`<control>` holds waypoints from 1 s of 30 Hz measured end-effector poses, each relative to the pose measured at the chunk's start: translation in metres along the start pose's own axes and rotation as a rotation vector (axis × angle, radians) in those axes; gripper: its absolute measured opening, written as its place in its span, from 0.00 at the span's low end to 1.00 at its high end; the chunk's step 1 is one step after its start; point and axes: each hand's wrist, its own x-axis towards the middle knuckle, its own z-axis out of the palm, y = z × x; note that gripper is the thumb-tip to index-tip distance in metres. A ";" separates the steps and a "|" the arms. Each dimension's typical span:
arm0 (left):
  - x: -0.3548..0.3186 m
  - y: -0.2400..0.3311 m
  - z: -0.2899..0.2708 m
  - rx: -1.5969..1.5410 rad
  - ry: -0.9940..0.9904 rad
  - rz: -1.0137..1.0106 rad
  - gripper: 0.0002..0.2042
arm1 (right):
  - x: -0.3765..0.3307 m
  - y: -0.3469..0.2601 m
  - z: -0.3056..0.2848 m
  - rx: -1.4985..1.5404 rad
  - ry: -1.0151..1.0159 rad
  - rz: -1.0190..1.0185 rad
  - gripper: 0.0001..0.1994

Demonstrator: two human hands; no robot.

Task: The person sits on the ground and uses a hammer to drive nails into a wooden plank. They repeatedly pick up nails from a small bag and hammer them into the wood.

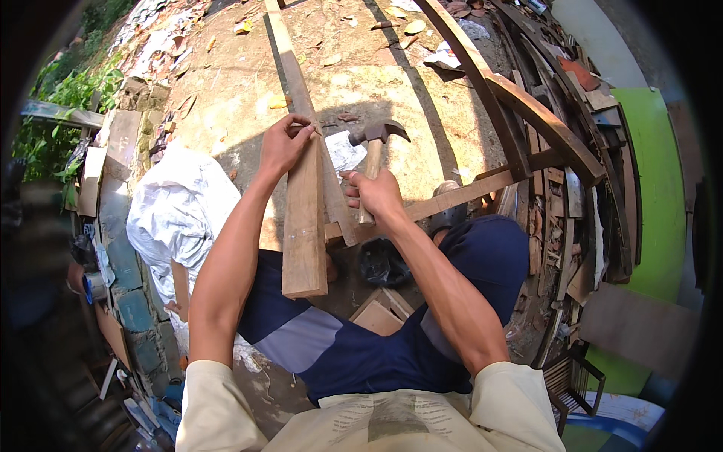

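My right hand is wrapped round the wooden handle of a claw hammer, whose dark head points up and away from me. To its left, my left hand rests at the far end of a short, thick wooden block. Its thumb and forefinger are pinched together; whatever is between them is too small to make out. The block lies along a long wooden beam that stretches away from me. A crosspiece runs off to the right from near the beam's close end.
At the right, a curved wooden frame piece rises beside stacked scrap boards. A white cloth sack lies at the left by a low block wall. Between my legs are a black plastic bag and a small wooden piece.
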 end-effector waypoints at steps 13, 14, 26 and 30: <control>0.021 0.017 0.004 0.513 -0.085 -0.060 0.15 | 0.016 -0.002 0.009 -0.167 0.140 -0.126 0.16; 0.021 0.019 0.004 0.538 -0.093 -0.054 0.14 | 0.013 -0.003 0.007 -0.177 0.117 -0.118 0.17; 0.022 0.028 0.001 0.617 -0.173 0.026 0.11 | 0.017 0.004 -0.013 -0.174 0.173 -0.065 0.16; 0.025 0.029 -0.006 0.581 -0.224 0.022 0.11 | 0.013 0.001 -0.021 -0.206 0.168 -0.077 0.17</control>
